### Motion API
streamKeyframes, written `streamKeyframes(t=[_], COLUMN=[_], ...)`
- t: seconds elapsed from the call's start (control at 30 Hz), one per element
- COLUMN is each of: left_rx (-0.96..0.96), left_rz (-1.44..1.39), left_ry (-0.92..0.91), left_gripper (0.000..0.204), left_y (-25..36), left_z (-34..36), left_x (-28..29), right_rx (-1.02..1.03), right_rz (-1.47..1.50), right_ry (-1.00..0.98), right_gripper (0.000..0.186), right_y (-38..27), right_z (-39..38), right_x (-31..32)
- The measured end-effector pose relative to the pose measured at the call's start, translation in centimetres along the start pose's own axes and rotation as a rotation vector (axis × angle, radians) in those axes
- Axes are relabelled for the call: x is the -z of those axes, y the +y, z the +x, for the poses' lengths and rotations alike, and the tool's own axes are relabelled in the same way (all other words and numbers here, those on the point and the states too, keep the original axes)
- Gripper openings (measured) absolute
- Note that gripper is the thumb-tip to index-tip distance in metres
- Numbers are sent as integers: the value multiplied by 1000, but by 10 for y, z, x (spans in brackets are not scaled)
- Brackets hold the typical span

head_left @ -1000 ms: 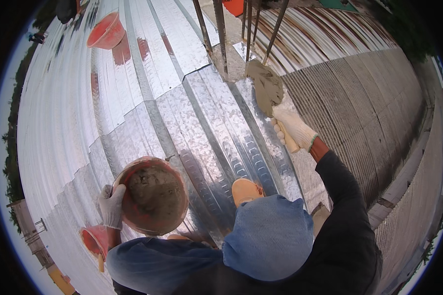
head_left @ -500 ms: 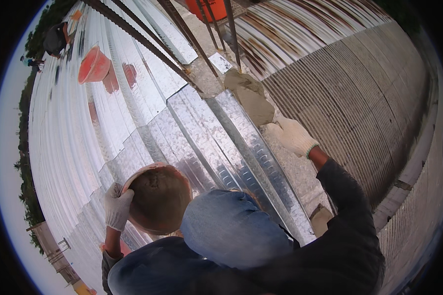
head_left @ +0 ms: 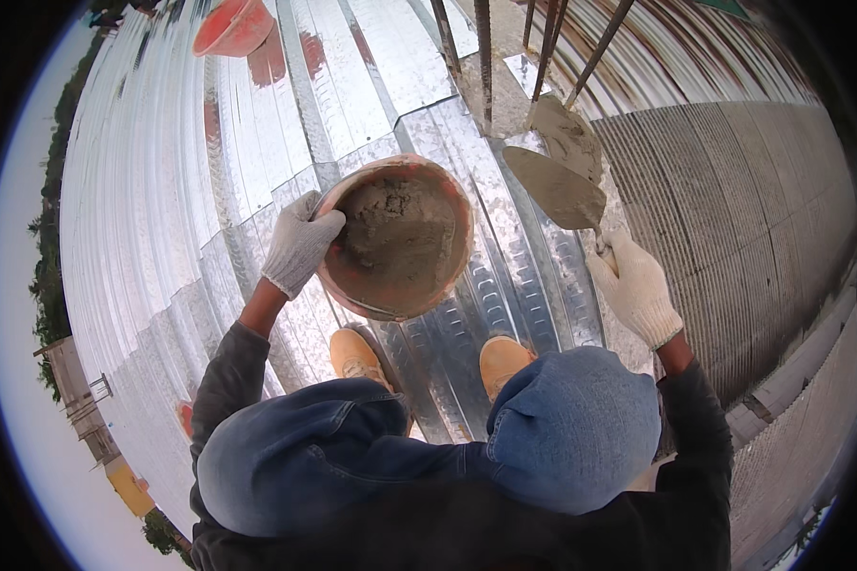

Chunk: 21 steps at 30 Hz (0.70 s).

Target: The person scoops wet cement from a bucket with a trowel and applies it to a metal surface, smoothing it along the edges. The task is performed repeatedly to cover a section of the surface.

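Observation:
My left hand (head_left: 302, 243), in a white knit glove, grips the left rim of a round reddish bucket (head_left: 466, 221). Grey wet mortar (head_left: 400, 233) lies inside it, and the bucket is tipped so that its opening faces me. In my right hand (head_left: 635, 289), also gloved, is the handle of a pointed trowel (head_left: 555, 188). Its blade is coated grey and reaches up and left over the edge of the metal sheet. Just beyond the blade a heap of mortar (head_left: 573, 135) sits on the concrete strip, near the foot of some steel rods.
Corrugated shiny metal sheets (head_left: 248, 162) spread to the left, under my shoes (head_left: 357, 354). Several upright rebar rods (head_left: 484, 67) rise ahead. Another red bucket (head_left: 233, 29) lies at the far left. Weathered corrugated roofing (head_left: 724, 190) slopes off at the right.
My left hand has brought the bucket up and to the right, in front of my knees. The trowel now shows in my right hand, beside the mortar heap. My view has shifted.

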<state>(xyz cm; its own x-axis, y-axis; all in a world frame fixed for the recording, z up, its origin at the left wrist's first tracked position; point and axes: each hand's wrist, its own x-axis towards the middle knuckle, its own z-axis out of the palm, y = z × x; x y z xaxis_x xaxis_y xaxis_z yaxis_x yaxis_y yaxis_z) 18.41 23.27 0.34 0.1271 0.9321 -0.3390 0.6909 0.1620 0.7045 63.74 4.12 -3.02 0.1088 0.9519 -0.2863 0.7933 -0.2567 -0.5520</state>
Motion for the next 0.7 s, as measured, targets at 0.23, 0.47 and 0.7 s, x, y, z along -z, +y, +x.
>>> streamKeyframes(t=[0.23,0.47,0.7], left_rx=[96,90,21], left_rz=[-195,-294,-307], left_ry=[50,-23,-59], left_gripper=[29,20,24], left_y=[-74,-101,-110], left_z=[41,52,56], left_x=[24,28,30], right_rx=[-211,-111,-156], right_rz=[-25,-137,-326], right_ry=[130,175,129], right_gripper=[37,41,41], right_y=[-34,-58,-75], right_z=[4,111,222], right_x=[11,-2,-27])
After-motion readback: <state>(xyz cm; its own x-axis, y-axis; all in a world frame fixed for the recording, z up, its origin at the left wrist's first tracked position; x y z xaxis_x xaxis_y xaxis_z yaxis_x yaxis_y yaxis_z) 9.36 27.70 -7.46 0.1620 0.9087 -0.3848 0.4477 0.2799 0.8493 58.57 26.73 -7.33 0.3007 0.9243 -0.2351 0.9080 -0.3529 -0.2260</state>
